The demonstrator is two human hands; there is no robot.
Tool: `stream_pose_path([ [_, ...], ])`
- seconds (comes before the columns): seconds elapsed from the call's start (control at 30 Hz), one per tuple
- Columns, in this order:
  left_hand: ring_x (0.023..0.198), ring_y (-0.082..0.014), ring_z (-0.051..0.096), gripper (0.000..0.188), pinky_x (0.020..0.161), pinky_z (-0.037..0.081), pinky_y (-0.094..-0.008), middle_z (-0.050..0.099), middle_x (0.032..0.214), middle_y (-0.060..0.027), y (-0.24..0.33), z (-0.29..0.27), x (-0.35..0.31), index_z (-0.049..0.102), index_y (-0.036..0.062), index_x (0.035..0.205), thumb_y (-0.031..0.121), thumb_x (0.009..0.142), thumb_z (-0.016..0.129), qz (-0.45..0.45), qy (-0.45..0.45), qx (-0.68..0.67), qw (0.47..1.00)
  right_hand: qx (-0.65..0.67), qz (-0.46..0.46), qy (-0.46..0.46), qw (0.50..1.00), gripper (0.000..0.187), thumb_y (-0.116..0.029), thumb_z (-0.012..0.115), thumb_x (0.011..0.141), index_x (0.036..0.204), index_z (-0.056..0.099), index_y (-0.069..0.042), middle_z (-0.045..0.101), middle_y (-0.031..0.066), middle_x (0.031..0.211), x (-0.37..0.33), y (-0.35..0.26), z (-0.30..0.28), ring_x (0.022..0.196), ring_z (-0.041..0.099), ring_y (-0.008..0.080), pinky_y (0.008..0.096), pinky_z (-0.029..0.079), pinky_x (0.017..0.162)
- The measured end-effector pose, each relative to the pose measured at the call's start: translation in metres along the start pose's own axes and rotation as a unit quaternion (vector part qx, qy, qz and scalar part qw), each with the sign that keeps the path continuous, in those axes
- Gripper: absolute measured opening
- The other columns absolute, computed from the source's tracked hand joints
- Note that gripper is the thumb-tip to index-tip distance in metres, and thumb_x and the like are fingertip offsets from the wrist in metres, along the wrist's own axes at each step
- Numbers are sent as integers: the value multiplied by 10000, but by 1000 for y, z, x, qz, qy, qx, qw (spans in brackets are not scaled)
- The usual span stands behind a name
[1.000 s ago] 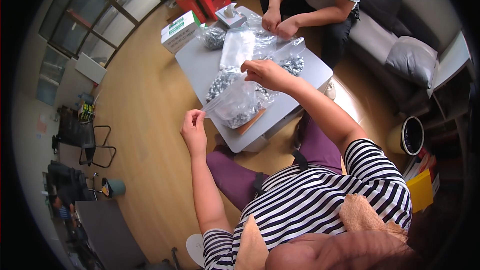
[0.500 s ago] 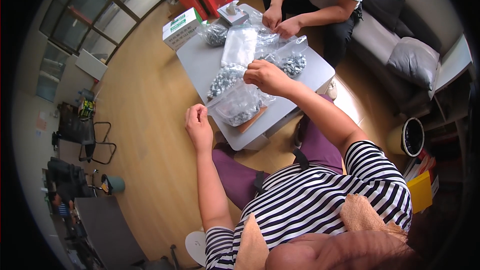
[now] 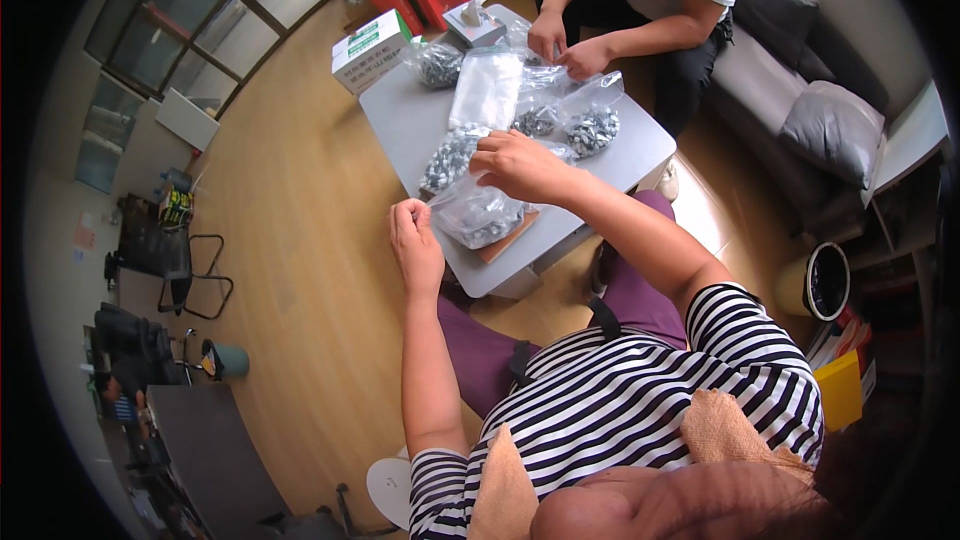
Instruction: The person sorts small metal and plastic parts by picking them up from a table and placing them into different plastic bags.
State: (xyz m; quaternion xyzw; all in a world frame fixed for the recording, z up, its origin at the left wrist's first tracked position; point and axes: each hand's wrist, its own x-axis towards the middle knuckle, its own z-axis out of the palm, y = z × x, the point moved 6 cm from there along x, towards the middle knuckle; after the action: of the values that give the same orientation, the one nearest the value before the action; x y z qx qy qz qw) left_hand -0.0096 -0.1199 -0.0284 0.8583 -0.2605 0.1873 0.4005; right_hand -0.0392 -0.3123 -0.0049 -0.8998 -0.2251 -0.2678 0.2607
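Observation:
A clear plastic bag (image 3: 478, 218) of small grey and dark pieces lies at the near end of the grey table. My left hand (image 3: 416, 248) is closed at the bag's left corner, fingertips pressed together on its edge. Across the bag's upper edge reaches my right hand (image 3: 522, 166), its fingers bent and closed on the plastic; their tips are partly hidden. Just beyond is another bag of black and white pieces (image 3: 450, 158). A stack of flat clear bags (image 3: 486, 88) lies farther up the table.
Across the table (image 3: 395, 130), another person's hands (image 3: 568, 48) work near more filled bags (image 3: 592, 128). A tissue box (image 3: 474, 24) stands at the far end, beside a white carton (image 3: 370, 48). A brown flat piece (image 3: 510, 239) lies under the near bag.
My right hand has moved left along the bag's upper edge, closer to my left hand. My left hand has shifted slightly right and up.

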Motion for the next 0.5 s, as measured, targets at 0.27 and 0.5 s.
stream_pose_path([
  [0.27, 771, -189, 588, 153, 715, 482, -315, 629, 868, -89, -6, 2, 0, 577, -1, 1015, 111, 920, 620, -75, -3, -106, 992, 108, 29, -12, 994, 102, -156, 693, 762, 815, 655, -78, 599, 79, 804, 9, 2, 19, 808, 617, 300, 404, 494, 709],
  [0.5, 768, -178, 596, 158, 723, 485, -297, 638, 863, -82, -11, -2, -1, 593, -3, 1002, 119, 913, 636, -105, -9, -127, 986, 121, 23, 11, 992, 28, -96, 651, 758, 769, 635, -77, 590, 75, 774, 10, -5, 18, 778, 616, 303, 407, 497, 683],
])
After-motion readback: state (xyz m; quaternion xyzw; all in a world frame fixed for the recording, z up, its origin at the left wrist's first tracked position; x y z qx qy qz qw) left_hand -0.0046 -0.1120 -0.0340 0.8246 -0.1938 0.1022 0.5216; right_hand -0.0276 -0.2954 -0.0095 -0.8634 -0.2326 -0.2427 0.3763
